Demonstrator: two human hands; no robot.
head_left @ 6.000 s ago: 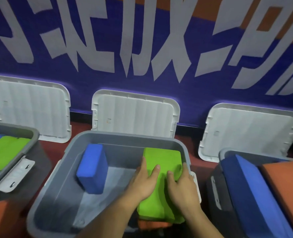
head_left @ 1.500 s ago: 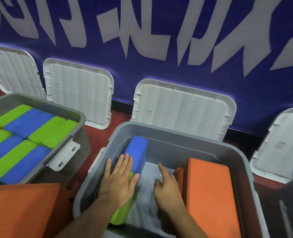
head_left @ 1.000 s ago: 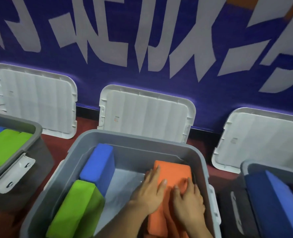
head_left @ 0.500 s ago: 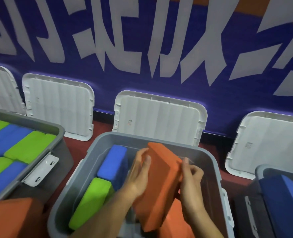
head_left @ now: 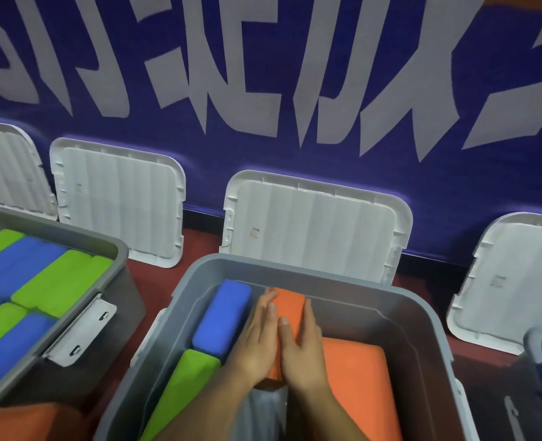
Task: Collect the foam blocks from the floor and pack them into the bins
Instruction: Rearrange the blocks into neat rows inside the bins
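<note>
Edgewise, orange block [head_left: 290,310] beside blue block [head_left: 222,316]

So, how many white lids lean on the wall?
4: far-left lid, cut off; second lid behind the left bin; third lid behind the middle bin; right lid, cut off. More may be unseen.
</note>
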